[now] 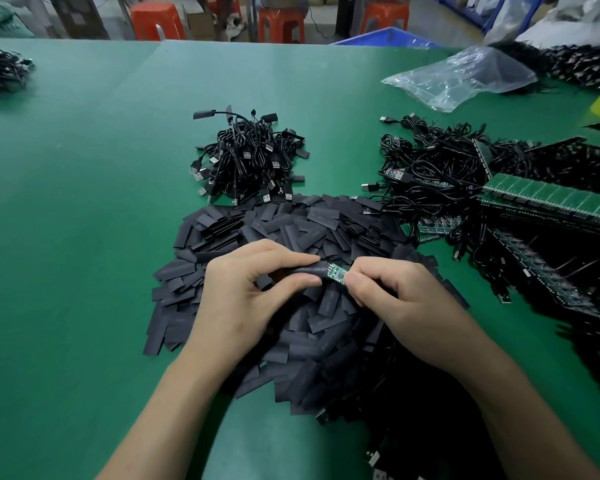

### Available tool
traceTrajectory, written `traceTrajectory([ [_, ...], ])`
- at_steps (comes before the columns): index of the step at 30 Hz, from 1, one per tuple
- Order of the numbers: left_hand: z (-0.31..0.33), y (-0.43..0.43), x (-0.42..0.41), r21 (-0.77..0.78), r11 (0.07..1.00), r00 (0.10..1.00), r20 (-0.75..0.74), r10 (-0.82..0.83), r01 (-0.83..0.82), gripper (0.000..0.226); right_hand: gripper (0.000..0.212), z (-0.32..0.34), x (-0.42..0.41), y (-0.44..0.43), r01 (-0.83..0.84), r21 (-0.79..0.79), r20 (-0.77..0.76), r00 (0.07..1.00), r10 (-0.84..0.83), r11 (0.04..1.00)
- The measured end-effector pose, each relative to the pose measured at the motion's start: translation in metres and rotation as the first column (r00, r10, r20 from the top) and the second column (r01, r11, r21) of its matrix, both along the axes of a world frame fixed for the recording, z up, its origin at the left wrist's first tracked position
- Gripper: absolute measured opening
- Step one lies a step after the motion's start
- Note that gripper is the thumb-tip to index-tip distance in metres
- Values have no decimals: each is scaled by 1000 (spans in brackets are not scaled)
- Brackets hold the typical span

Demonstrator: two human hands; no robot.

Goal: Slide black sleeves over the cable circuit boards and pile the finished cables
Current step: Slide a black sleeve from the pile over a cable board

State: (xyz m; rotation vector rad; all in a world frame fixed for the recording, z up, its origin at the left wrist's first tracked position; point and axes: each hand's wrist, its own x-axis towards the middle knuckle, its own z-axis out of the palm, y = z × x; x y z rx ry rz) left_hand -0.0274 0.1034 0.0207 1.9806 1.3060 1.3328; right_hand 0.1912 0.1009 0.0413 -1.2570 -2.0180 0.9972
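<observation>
The left hand [253, 292] pinches one black sleeve [307, 270] between thumb and forefinger, with the sleeve's mouth facing right. The right hand [402, 299] pinches the green circuit board [337, 273] by its right end. The board's left end meets the sleeve mouth, and most of the board is bare. Both parts are held just above the heap of loose sleeves [291, 230] on the table [84, 220].

Procedure:
1. Squeeze the sleeve edges lightly so that the flat mouth opens.
2. Align the board flat with the mouth and push straight, without twisting.
3. Grip the board by its edges, since components may snag.
4. Push until the board is fully covered.
5. Place the cable on what appears to be the pile of finished cables [250, 161] beyond the heap, apart from the unsleeved cables [430, 168] to the right.
</observation>
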Motion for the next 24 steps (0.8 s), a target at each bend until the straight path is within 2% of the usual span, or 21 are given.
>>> traceTrajectory([
  [4,1,3,-12,-24,995,991,-90,-103,101,22,40,-3,3,1,-64,-30,76,995,66,998],
  [8,2,3,-14,-42,988,982,-115,-152,148,23,39,-5,5,3,-76,-50,91,993,81,996],
  [14,4,3,-16,-73,983,972,-153,-179,169,23,38,-6,5,4,-98,-77,109,988,106,992],
  [24,4,1,-15,-82,983,975,-133,-177,167,25,36,-9,5,5,-134,-65,134,981,142,989],
])
